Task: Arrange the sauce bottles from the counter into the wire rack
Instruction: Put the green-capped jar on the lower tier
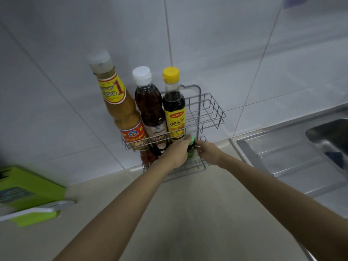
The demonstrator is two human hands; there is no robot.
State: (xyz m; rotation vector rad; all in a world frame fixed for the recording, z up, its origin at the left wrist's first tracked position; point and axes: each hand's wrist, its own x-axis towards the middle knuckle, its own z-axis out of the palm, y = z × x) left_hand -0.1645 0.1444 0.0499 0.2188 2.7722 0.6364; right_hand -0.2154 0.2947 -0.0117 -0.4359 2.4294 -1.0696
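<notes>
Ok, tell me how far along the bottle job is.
Mostly done. Three tall bottles, the tan sauce bottle, the white-capped bottle and the yellow-capped bottle, stand in the upper tier of the wire rack. A red sauce bottle sits in the lower tier. In hand: the left hand and right hand are at a green-capped bottle there. No bottles show on the counter.

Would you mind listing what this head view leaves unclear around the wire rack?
- Small green-capped bottle: body covered by the left hand and right hand.
- Lower shelf of the grey wire rack: bottles there mostly hidden behind the left hand.
- Green box: blurred, cut by left edge.
</notes>
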